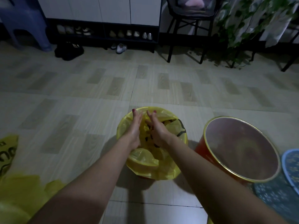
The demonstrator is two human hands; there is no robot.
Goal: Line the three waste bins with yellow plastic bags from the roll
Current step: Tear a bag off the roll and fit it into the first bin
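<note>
A small bin [144, 177] stands on the floor in front of me, almost wholly covered by a yellow plastic bag [163, 168] draped over its rim. Both my hands reach down into the bag's mouth. My left hand [135, 126] has its thumb pointing up and its fingers inside the bag. My right hand [156, 128] is next to it, thumb up, fingers pressing into the crumpled plastic. A red bin with a gold rim [210, 152] stands to the right with no bag in it. More yellow bag plastic [21, 188] lies at the lower left.
A blue patterned bin [291, 165] shows at the right edge, beside the red one. Along the far wall are a shoe cabinet [103, 33], a blue stool [24, 21], a black chair [186, 29] and a leafy plant [239, 29]. Tiled floor [97, 88] lies between.
</note>
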